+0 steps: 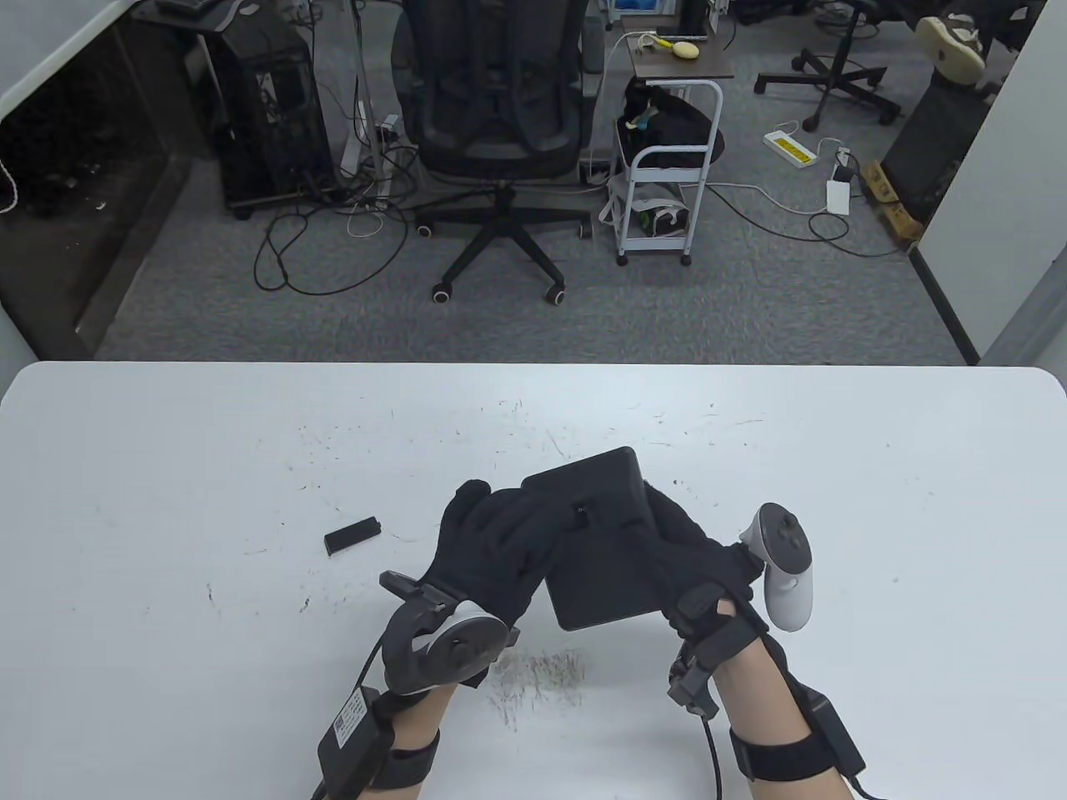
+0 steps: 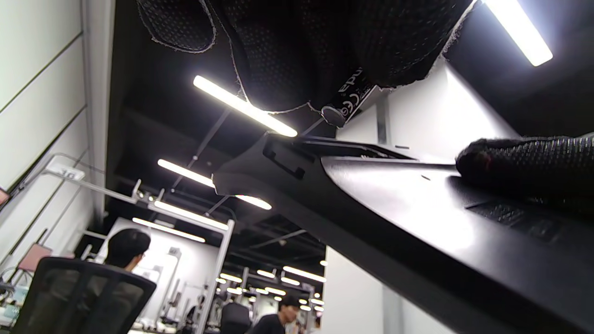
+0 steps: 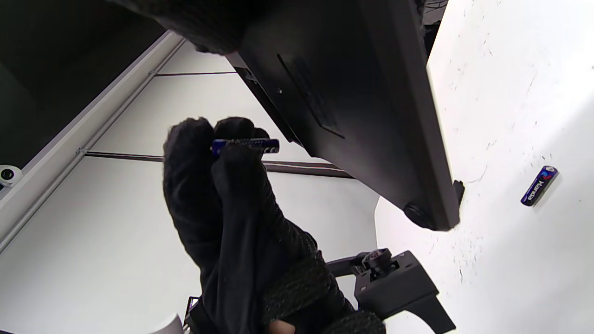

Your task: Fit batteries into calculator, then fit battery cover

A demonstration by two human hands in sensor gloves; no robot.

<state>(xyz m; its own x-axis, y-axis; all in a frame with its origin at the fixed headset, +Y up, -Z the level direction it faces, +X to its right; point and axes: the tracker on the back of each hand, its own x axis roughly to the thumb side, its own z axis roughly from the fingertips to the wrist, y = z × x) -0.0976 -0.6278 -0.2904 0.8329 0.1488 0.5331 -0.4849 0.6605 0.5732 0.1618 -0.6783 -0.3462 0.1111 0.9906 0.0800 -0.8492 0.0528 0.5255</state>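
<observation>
The black calculator (image 1: 598, 537) is held back side up, above the table. My right hand (image 1: 692, 554) grips its right edge; one right finger rests on its back in the left wrist view (image 2: 524, 157). My left hand (image 1: 492, 537) pinches a blue battery (image 3: 246, 145) at the calculator's left edge, close to the open battery bay (image 2: 287, 162). The same battery (image 2: 352, 95) shows under my left fingers. A second blue battery (image 3: 538, 185) lies on the table; it is hidden in the table view. The black battery cover (image 1: 353, 536) lies on the table left of my hands.
The white table (image 1: 834, 500) carries scratch marks and a dark scuffed patch (image 1: 538, 675) near the front edge. Beyond the table's far edge stand an office chair (image 1: 496, 125) and a white cart (image 1: 667, 192) on the floor.
</observation>
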